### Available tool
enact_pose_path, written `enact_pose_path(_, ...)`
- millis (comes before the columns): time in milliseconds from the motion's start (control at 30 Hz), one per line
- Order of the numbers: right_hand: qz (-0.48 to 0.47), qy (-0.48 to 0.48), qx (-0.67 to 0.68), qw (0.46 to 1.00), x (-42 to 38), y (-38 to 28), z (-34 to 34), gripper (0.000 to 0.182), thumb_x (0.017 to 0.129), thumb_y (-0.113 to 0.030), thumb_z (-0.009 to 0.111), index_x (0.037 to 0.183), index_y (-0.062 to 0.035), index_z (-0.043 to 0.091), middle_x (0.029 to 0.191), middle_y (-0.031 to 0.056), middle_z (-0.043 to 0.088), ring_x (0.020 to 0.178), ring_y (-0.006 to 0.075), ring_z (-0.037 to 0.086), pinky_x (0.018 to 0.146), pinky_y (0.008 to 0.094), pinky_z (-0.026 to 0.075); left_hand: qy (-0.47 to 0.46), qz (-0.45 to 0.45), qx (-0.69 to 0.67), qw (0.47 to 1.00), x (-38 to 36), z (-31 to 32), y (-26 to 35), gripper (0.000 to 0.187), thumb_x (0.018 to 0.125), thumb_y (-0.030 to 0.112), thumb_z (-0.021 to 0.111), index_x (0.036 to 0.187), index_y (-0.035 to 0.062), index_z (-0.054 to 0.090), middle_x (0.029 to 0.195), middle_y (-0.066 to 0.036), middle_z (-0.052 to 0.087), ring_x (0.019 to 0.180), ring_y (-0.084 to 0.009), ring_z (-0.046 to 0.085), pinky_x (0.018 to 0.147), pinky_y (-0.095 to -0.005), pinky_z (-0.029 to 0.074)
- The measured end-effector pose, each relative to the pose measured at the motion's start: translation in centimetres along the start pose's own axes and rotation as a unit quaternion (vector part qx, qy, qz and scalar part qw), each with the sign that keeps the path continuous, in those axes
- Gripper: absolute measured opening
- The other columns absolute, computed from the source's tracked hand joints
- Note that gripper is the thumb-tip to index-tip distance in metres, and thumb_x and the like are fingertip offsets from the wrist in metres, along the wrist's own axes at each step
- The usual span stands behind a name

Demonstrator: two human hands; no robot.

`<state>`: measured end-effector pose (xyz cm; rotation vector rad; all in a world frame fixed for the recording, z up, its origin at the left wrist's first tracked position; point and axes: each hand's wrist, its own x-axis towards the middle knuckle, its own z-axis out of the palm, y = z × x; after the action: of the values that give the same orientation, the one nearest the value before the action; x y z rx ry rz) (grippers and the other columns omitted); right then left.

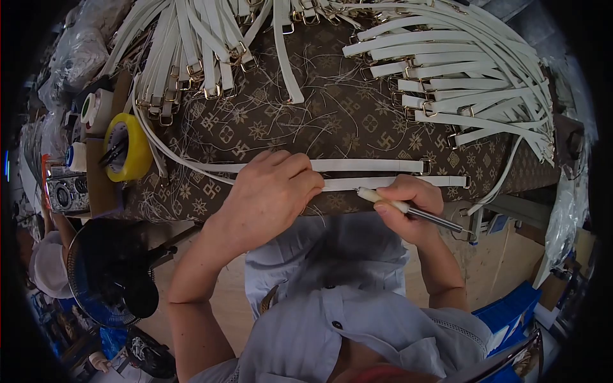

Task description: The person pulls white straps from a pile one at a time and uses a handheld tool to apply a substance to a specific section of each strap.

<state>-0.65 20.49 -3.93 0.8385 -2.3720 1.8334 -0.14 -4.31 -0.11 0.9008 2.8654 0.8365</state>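
Two white straps lie side by side across the front of the patterned cloth, each with a metal buckle at its right end. My left hand is closed over them, with fingertips gripping the nearer strap. In my right hand is a slim pen-like tool with a cream grip and a metal shaft. Its fine tip points left, close to the lower edge of the nearer strap, just right of my left fingers. Loose thread ends are scattered over the cloth.
Bundles of white buckled straps hang over the back left, and another heap spreads at the right. A yellow tape roll stands at the left edge beside a small box. Below it is a black fan.
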Motion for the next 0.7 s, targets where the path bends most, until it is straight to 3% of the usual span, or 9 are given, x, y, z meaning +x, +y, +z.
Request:
enact_pose_path(167, 0.031, -0.016, -0.014, 0.999, 0.3, -0.8, 0.1, 0.018, 0.072, -0.006, 0.076, 0.087, -0.0064, 0.067, 0.067, 0.0045, 0.063, 0.055, 0.0142, 0.059, 0.05, 0.0243, 0.044, 0.018, -0.004, 0.014, 1.0, 0.0, 0.9, -0.2, 0.008, 0.077, 0.013, 0.066, 0.081, 0.0083, 0.06, 0.078, -0.003, 0.053, 0.074, -0.02, 0.055, 0.069, -0.0323, 0.043)
enact_pose_path(333, -0.052, -0.042, -0.042, 0.997, 1.1, -1.3, 1.0, 0.019, 0.07, -0.006, 0.076, 0.087, -0.0061, 0.067, 0.067, 0.0061, 0.063, 0.055, 0.0173, 0.06, 0.049, 0.0265, 0.045, 0.034, -0.008, 0.007, 0.999, -0.2, 1.3, -0.3, 0.012, 0.077, 0.013, 0.066, 0.084, 0.0096, 0.055, 0.077, -0.003, 0.051, 0.074, -0.0195, 0.054, 0.067, -0.0318, 0.041)
enact_pose_path(700, -0.079, -0.054, -0.066, 0.993, 1.0, -0.1, 1.8, 0.022, 0.066, -0.003, 0.077, 0.084, -0.0063, 0.066, 0.064, 0.0062, 0.062, 0.053, 0.0196, 0.06, 0.048, 0.0277, 0.045, 0.037, -0.016, -0.015, 0.999, -0.3, 1.6, -0.3, 0.015, 0.079, 0.013, 0.066, 0.087, 0.0105, 0.054, 0.082, -0.002, 0.055, 0.075, -0.0214, 0.055, 0.067, -0.0337, 0.04)
